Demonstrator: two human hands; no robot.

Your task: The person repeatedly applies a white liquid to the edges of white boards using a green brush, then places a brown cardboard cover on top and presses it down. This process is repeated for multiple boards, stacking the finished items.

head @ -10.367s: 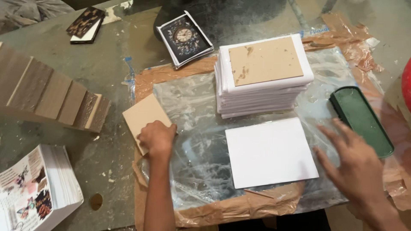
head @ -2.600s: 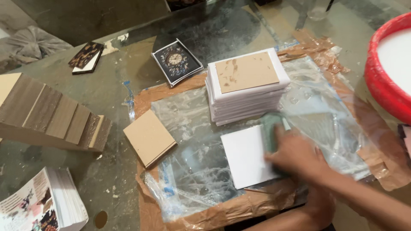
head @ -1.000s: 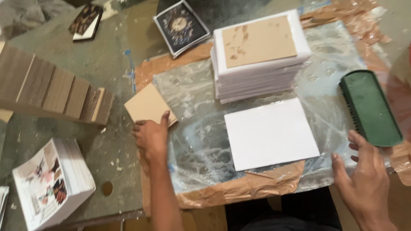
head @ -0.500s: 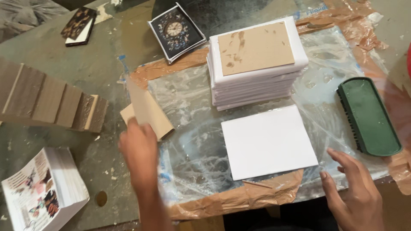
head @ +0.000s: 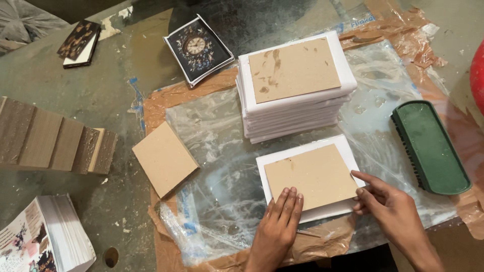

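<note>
A brown board lies on a white sheet on the plastic-covered work area. My left hand rests flat on the board's near left corner, fingers together. My right hand touches the board's right edge with its fingertips. Behind them stands a stack of white sheets topped by another brown board. One more brown board lies to the left.
A green brush lies bristles-down at the right. Brown wooden panels lean at the left. A pile of printed pictures sits at the lower left, a clock print and a dark print at the back. A red rim shows far right.
My left hand has carried a brown board from the left pile onto the white sheet. Both hands now sit on that board.
</note>
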